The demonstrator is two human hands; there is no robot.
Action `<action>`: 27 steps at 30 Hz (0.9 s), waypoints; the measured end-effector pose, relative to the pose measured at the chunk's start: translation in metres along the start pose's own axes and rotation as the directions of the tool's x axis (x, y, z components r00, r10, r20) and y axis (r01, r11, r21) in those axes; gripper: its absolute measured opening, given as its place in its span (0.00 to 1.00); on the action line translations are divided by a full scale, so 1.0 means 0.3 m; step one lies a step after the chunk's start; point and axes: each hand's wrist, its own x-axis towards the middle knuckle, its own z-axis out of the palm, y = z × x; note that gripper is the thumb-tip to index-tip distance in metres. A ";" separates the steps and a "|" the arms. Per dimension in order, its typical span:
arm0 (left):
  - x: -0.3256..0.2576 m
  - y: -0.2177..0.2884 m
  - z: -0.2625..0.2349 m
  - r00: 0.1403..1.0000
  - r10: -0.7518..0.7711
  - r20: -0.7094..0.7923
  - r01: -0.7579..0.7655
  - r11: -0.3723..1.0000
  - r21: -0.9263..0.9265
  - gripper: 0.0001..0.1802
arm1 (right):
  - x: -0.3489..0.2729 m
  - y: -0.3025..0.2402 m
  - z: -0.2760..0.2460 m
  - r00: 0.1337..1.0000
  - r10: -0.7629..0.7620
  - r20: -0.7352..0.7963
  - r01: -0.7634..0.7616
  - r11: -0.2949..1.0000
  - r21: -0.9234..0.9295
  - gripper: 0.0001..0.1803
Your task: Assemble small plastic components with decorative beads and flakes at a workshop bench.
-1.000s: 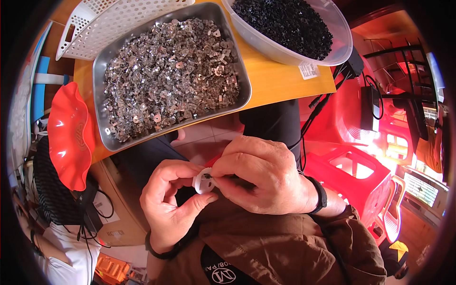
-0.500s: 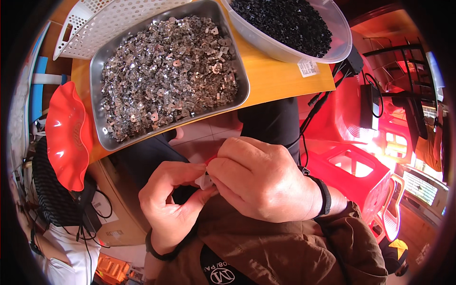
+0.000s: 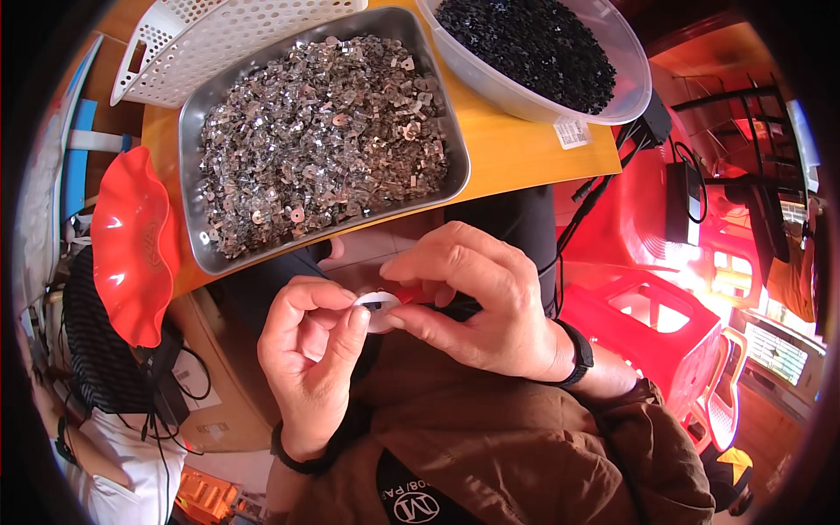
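Note:
Above my lap, my left hand (image 3: 306, 359) pinches a small round white piece (image 3: 378, 300) between thumb and fingertips. The piece has a pale rim and a darker middle. My right hand (image 3: 477, 297) is close on its right side, with the thumb tip at the piece's edge and the index finger raised away from it. A small red thing (image 3: 411, 296) shows under the right hand's curled fingers; its kind is mostly hidden. Beyond both hands stands a metal tray (image 3: 462, 166) heaped with small shiny metal parts (image 3: 324, 144).
On the wooden table (image 3: 516, 157) stand a clear plastic tub (image 3: 634, 83) of small black parts and a white perforated basket (image 3: 236, 44). A wavy red dish (image 3: 131, 254) hangs at the table's left edge. Red stools (image 3: 643, 337) and cables stand at right; a cardboard box (image 3: 227, 376) lies below left.
My right hand has opened up, its index finger and thumb spreading apart and uncovering the white piece. The view has shifted slightly, with the table and tray appearing a little further right.

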 end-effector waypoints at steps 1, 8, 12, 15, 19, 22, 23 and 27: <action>-0.001 0.002 0.001 1.000 0.002 -0.002 -0.002 1.000 0.003 0.06 | -0.006 -0.001 -0.001 0.994 0.103 0.033 -0.105 0.991 0.083 0.14; -0.002 0.013 0.011 0.998 0.064 -0.011 -0.061 0.981 0.183 0.07 | -0.007 -0.004 0.008 0.970 0.222 0.101 -0.241 0.939 0.246 0.11; -0.009 0.010 0.005 0.993 0.116 0.004 -0.114 0.972 0.207 0.07 | -0.008 0.002 0.014 0.981 0.182 0.064 -0.193 0.943 0.272 0.10; -0.008 0.017 0.015 0.994 0.113 0.008 -0.113 0.979 0.167 0.07 | -0.012 0.003 0.016 0.974 0.215 0.067 -0.225 0.927 0.299 0.09; -0.007 0.009 0.009 0.992 0.125 0.019 -0.126 0.975 0.182 0.08 | -0.013 0.007 0.013 0.981 0.185 0.066 -0.196 0.936 0.294 0.09; -0.006 0.009 0.010 0.983 0.180 0.023 -0.180 0.952 0.249 0.09 | -0.013 0.002 0.013 0.972 0.220 0.080 -0.234 0.925 0.299 0.10; -0.007 0.009 0.008 0.982 0.186 0.026 -0.187 0.949 0.253 0.09 | -0.013 -0.003 0.015 0.967 0.242 0.078 -0.254 0.909 0.330 0.09; -0.014 0.004 0.006 0.981 0.192 0.020 -0.191 0.946 0.262 0.10 | -0.014 -0.004 0.014 0.971 0.231 0.057 -0.237 0.913 0.334 0.08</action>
